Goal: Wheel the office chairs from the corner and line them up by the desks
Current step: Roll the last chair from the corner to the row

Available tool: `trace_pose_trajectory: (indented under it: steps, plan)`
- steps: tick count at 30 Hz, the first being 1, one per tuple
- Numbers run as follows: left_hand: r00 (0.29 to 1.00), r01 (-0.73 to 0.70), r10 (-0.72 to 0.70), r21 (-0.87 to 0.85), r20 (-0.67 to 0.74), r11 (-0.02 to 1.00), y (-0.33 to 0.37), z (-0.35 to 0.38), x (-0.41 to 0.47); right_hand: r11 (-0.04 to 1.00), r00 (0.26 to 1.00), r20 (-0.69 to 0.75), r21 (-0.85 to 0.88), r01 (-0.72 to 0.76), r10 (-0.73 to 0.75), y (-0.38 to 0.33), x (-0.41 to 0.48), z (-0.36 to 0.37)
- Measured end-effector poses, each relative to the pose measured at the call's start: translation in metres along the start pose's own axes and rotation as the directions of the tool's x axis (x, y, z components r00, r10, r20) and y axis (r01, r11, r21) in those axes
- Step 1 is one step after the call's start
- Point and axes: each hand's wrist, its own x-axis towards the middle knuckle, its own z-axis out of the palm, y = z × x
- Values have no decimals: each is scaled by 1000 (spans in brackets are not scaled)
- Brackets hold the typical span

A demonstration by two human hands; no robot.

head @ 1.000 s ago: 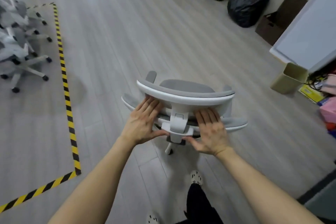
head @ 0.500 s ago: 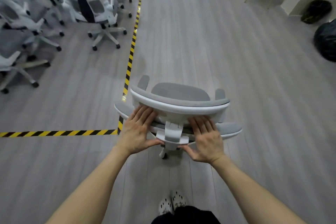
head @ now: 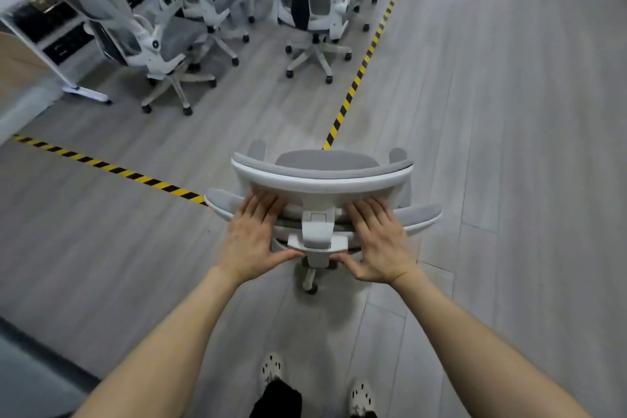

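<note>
— Far beyond the fingertips, what is filling the view?
— Grey plank floor (head: 509, 146) is stretching out on every side. A cluster of office chairs (head: 210, 10) is standing well ahead of the fingers and off to their left, packed close together.
— And the one being handled?
— A white-and-grey office chair (head: 322, 187) is sitting right under the fingers, its back turned to the person, well apart from the cluster. Its headrest (head: 373, 180) is curving just above the fingertips.
— Anything marking the floor?
— Yellow-and-black tape (head: 366, 58) is running in two strips, both disappearing behind the chair just beyond the fingers. The cluster is standing inside the corner they are forming.
— How are the hands lying?
— The left hand (head: 252, 241) and right hand (head: 380, 244) are both pressing flat against the chair's back, fingers straight and close together, thumbs reaching inward towards the white bracket (head: 317, 234) between them.
— Nearer than the wrists?
— Two spotted shoes (head: 271, 366) are showing, and one caster (head: 310, 288) is peeking out just below the thumbs.
</note>
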Motion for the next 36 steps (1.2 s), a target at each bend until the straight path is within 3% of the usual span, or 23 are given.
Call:
trace_pose_trajectory:
  steps: [8,20,30,36]
  plan:
    - [997,-10,10,4,-78,1000,-143,-18,10,1000,999,-38,-6,30,-30,-72,115,58]
    - [981,-121,111,57,156,991,-392,-54,72,985,988,40,-88,-147,151,-207,300,128]
    - [957,-217,185,125,224,968,-539,-60,190,983,973,-166,-71,-172,158,-210,462,197]
    - [950,-198,143,184,276,963,-609,-50,280,978,978,-38,-36,-204,203,-173,568,234]
